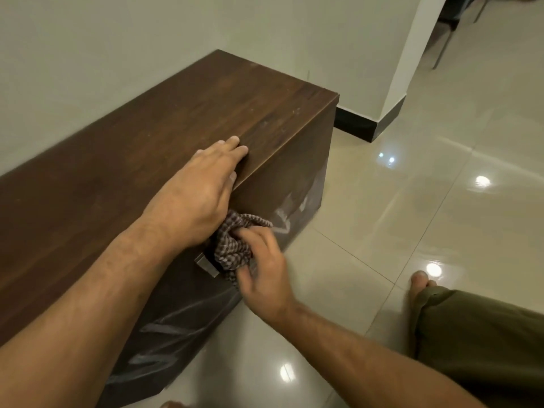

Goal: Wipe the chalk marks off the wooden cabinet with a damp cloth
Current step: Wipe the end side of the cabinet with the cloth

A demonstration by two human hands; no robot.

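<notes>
The wooden cabinet (123, 160) is low and long, and it stands on the tiled floor (412, 201) with its back against a pale wall (88, 54). Its top is dark brown with a visible grain, and some faint pale scuffs show near the far end. The front face is darker and a little shiny. White chalk marks (287, 213) lie on this front face: a group of curved strokes near the far end, and another group of slanted strokes lower down at the near end. Between them a small metal handle (207, 265) sticks out of the front.

The left hand (200, 195) lies flat and open on the top of the cabinet at its front edge, with the fingers stretched forward and the thumb over the edge. The right hand (262, 269) is closed around a crumpled checked cloth (235, 245), brown and white, and presses it on the front face just beside the handle, near the far chalk strokes. The cloth is bunched, so I cannot tell if it is wet.

A bare foot (419, 285) and a leg in olive fabric (477, 334) are on the floor at the right.
</notes>
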